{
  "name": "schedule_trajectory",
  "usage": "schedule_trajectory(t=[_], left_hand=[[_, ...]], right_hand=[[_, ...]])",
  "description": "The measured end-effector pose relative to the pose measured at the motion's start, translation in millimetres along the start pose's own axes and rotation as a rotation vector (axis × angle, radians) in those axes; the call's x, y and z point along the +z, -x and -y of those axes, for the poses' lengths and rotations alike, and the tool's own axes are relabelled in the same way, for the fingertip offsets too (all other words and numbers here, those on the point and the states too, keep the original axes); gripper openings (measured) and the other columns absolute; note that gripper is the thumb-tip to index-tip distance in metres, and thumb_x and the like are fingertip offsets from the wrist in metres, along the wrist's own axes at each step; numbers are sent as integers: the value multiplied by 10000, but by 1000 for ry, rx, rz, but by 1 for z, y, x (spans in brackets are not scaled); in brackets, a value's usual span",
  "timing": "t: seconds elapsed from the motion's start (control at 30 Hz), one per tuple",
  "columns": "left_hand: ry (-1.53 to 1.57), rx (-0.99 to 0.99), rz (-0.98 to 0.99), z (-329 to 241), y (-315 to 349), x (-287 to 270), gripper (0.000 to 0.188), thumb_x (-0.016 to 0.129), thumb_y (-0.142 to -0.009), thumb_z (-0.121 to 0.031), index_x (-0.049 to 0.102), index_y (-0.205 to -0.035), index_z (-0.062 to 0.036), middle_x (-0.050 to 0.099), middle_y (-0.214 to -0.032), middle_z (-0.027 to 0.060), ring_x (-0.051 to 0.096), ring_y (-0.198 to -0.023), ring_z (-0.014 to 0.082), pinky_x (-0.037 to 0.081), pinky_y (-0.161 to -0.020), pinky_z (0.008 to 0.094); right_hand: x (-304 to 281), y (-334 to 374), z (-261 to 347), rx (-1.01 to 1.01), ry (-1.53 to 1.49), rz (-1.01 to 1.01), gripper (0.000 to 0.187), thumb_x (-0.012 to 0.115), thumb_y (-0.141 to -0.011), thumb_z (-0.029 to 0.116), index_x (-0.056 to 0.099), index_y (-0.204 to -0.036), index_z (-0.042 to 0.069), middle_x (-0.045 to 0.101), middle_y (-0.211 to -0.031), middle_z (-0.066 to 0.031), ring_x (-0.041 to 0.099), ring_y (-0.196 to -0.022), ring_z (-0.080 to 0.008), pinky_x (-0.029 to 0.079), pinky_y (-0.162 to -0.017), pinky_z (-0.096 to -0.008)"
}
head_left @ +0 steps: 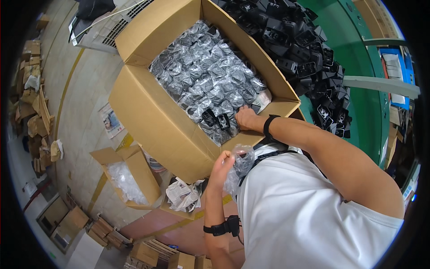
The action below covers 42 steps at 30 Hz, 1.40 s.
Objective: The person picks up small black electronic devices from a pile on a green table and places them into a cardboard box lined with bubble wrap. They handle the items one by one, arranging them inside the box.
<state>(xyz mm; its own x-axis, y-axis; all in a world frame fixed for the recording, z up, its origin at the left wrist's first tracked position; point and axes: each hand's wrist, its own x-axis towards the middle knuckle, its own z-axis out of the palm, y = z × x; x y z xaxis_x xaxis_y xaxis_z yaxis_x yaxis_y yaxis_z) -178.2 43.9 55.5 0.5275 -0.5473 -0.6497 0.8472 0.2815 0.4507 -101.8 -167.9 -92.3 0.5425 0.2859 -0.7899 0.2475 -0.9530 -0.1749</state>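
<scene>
My left hand (pixel 221 169) is closed on a crumpled clear plastic bag (pixel 243 161), held just outside the near wall of a large open cardboard box (pixel 156 114). My right hand (pixel 246 117) reaches down inside that box at its near right corner. Its fingers are curled, and what they hold, if anything, is hidden. Many dark items in clear plastic bags (pixel 204 71) fill the box in rows. Two bare black plastic parts (pixel 216 119) lie on top of them, left of my right hand. Folded newspaper (pixel 263 99) is tucked along the right inner wall.
A heap of black plastic parts (pixel 291 49) covers part of a green table (pixel 365 116) at right. On the floor at left stand a smaller carton (pixel 150 179) of clear plastic bags and another holding newspaper (pixel 182 194). Cardboard boxes (pixel 144 253) line the floor's edges.
</scene>
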Motion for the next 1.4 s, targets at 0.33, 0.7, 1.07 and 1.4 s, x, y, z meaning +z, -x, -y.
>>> schedule_trajectory(t=[0.33, 0.7, 1.07, 1.4], left_hand=[[-485, 98, -121, -1, 31, 15, 622, 762, -740, -61, 398, -1244, -34, 601, -1090, 112, 568, -995, 158, 441, -899, 306], [-173, 81, -252, -20, 29, 42, 780, 716, -733, 65, 332, -1400, -61, 617, -1056, 111, 611, -885, 136, 504, -758, 262], [111, -3, -266, -21, 9, 37, 427, 500, -941, -225, 479, -1305, -4, 630, -1094, 173, 659, -803, 203, 534, -650, 300], [11, 537, -652, -22, 30, -33, 163, 525, -800, 42, 504, -935, -47, 651, -966, 134, 642, -753, 171, 534, -640, 276]], right_hand=[[-51, 44, -33, -124, -298, -194, 251, 564, -821, 230, 646, -1008, 83, 660, -922, -210, 635, -909, -392, 501, -828, -461], [-97, 113, -73, -173, -1022, -289, 144, 630, -844, 132, 599, -856, -8, 644, -692, -78, 617, -602, -144, 498, -611, -304], [-127, 155, 8, -617, -701, -499, 152, 653, -781, 52, 624, -921, 0, 655, -848, -118, 657, -783, -258, 526, -695, -341], [-124, 60, 52, -676, -1080, -298, 186, 594, -825, 102, 677, -957, 2, 703, -906, -141, 684, -825, -273, 536, -757, -350]])
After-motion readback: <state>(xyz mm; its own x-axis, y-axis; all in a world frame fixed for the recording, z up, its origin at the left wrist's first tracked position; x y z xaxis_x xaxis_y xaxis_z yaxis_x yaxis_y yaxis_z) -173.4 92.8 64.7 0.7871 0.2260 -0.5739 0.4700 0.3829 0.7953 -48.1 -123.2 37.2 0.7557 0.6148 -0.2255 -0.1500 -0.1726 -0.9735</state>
